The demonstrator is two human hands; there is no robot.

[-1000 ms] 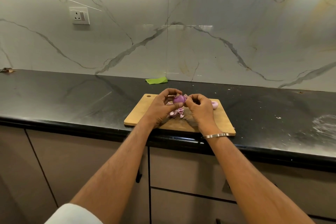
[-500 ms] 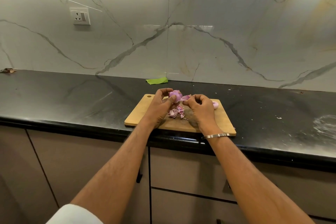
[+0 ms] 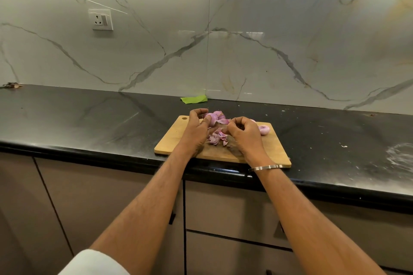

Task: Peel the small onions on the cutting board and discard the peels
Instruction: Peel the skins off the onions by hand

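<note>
A wooden cutting board (image 3: 271,148) lies on the black counter near its front edge. My left hand (image 3: 196,128) holds a small purple onion (image 3: 213,116) above the board's far side. A strip of peel (image 3: 223,121) hangs from the onion, and my right hand (image 3: 242,133) pinches its end. A pile of pink peels (image 3: 216,138) lies on the board between my hands. Another small peeled onion (image 3: 264,130) rests on the board just right of my right hand.
The black countertop (image 3: 89,123) runs left and right of the board, with white smears (image 3: 400,156) at the far right. A green scrap (image 3: 194,99) lies by the marble wall behind the board. A wall socket (image 3: 101,19) sits upper left. Cabinet fronts are below.
My left hand has turned the onion and lifted it toward the board's far side. My right hand has pulled a strip of peel away from it to the right.
</note>
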